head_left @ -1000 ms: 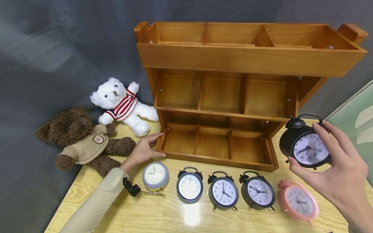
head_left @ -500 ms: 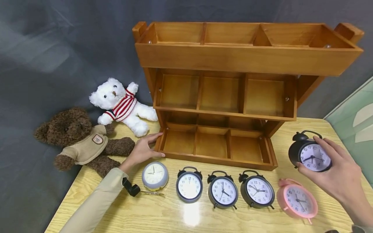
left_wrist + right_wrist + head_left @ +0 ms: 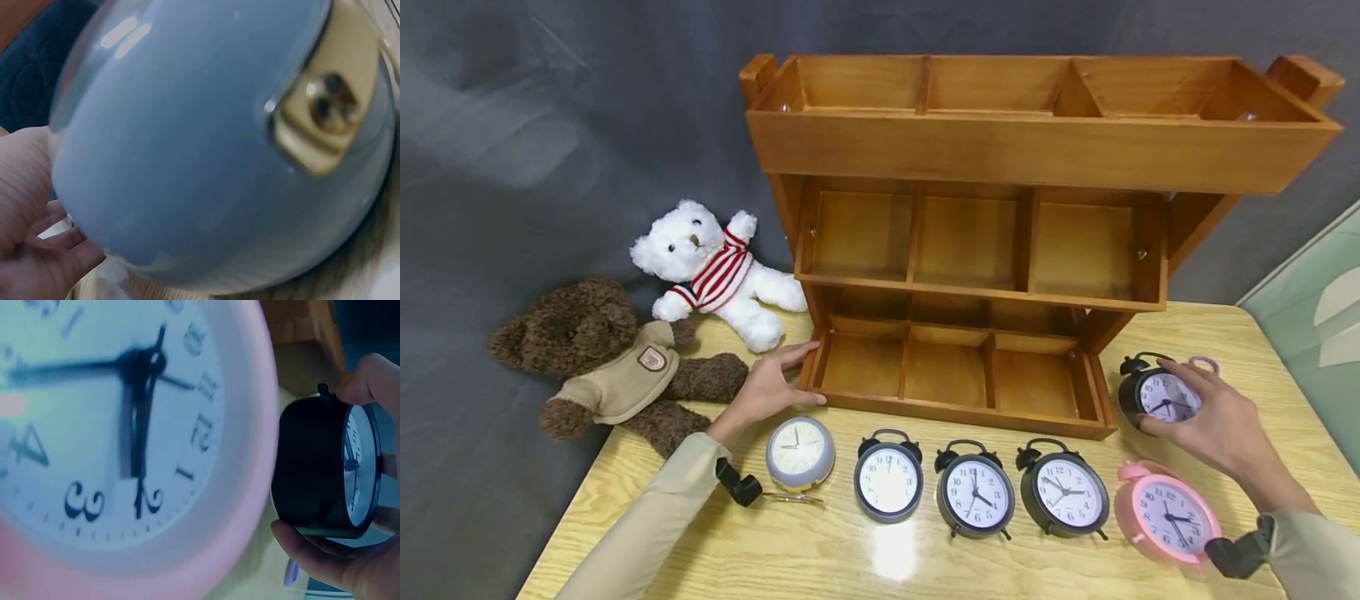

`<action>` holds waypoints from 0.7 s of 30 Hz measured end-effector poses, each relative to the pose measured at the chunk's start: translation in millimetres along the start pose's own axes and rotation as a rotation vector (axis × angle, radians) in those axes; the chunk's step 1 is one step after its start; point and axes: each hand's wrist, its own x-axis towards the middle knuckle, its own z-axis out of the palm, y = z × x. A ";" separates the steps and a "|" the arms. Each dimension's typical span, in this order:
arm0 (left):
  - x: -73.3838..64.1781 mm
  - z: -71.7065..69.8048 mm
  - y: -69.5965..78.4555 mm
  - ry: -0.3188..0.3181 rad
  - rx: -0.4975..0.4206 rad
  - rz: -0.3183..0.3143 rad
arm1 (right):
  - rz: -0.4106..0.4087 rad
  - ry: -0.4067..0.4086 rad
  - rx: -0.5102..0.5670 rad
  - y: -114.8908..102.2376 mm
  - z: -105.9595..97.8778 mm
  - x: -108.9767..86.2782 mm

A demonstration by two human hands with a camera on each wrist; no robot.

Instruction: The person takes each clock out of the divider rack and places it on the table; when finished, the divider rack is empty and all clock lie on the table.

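My right hand (image 3: 1221, 425) grips a black twin-bell alarm clock (image 3: 1163, 395) by its sides, low over the table right of the wooden shelf. Its black casing (image 3: 312, 465) shows between thumb and fingers in the right wrist view. With thumb in front and fingers along the side, my left hand (image 3: 765, 396) holds the lower left corner of the wooden shelf (image 3: 1037, 154). Just below that hand stands a grey-blue round clock (image 3: 800, 454); its casing (image 3: 181, 150) hides much of the left wrist view. Nearest my right wrist is a pink alarm clock (image 3: 1176, 517).
Along the front stand a dark blue alarm clock (image 3: 887, 483) and two black ones (image 3: 976, 493) (image 3: 1067, 492). A white bear (image 3: 722, 267) and a brown bear (image 3: 617, 367) lie at left. Behind my right hand shows a purple loop (image 3: 1205, 363). A green panel (image 3: 1307, 333) borders the right.
My right hand has lowered the black alarm clock from the air toward the table at the right, beside the shelf. The left hand stays on the shelf corner.
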 end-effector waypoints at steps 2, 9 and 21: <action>-0.4 0.3 0.6 0.001 -0.001 0.005 | 0.001 -0.042 -0.012 3.3 3.3 1.6; -1.1 -0.1 3.6 -0.004 -0.010 0.010 | 0.004 -0.129 -0.043 8.6 7.2 4.7; -3.3 -0.4 2.3 -0.006 -0.038 -0.015 | 0.037 -0.288 -0.097 6.9 4.3 13.0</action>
